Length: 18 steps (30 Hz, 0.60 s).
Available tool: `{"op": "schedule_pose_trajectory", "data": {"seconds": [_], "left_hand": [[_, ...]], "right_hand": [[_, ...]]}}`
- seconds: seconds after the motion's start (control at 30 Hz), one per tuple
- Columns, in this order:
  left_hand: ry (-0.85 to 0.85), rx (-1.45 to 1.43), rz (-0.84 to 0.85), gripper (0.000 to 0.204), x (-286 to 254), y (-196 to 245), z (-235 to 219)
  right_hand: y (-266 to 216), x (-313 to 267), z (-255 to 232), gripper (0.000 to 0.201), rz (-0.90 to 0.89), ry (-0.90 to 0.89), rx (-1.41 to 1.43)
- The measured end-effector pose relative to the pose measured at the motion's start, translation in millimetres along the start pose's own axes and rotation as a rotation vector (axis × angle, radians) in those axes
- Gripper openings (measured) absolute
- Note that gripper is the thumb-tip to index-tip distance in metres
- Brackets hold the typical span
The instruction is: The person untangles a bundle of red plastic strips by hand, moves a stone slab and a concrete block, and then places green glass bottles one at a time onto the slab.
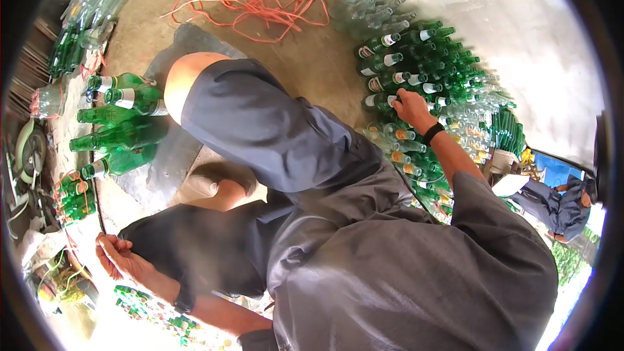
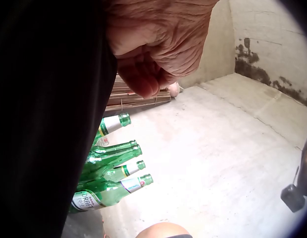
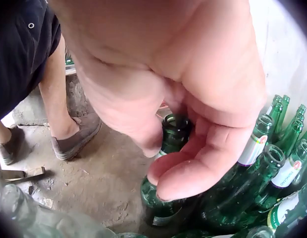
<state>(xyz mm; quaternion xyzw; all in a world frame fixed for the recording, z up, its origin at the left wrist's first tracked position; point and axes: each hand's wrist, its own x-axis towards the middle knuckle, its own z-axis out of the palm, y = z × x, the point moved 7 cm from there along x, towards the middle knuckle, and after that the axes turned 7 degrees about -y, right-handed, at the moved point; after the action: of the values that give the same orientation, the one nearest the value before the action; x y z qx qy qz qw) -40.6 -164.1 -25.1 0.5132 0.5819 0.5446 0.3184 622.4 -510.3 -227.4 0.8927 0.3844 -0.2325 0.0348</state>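
Note:
My right hand (image 1: 414, 110) reaches to the front edge of a dense group of standing green bottles (image 1: 429, 58). In the right wrist view, the curled fingers and thumb of this hand (image 3: 178, 89) are around the neck of a green bottle (image 3: 161, 206), just below its mouth. My left hand (image 1: 130, 265) hangs beside the left knee, its fingers loosely curled with nothing in them. The left wrist view shows that hand (image 2: 161, 42) above and apart from several green bottles (image 2: 114, 158).
Several green bottles (image 1: 123, 131) lie beside my raised knee. Tangled red strapping (image 1: 260, 3) is on the floor. Clear bottles (image 1: 374, 6) stand by the wall (image 1: 520, 26). Another person (image 1: 562, 208) is at the far right. A shoe (image 3: 76, 136) shows in the right wrist view.

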Motion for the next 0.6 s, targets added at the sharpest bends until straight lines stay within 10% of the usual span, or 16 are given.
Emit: {"op": "schedule_pose_trajectory", "data": {"seconds": [0.6], "left_hand": [[-0.057, -0.045, 0.029, 0.013, -13, 16, 8]], "right_hand": [[-154, 23, -126, 0.018, -0.334, 0.244, 0.114]]}}
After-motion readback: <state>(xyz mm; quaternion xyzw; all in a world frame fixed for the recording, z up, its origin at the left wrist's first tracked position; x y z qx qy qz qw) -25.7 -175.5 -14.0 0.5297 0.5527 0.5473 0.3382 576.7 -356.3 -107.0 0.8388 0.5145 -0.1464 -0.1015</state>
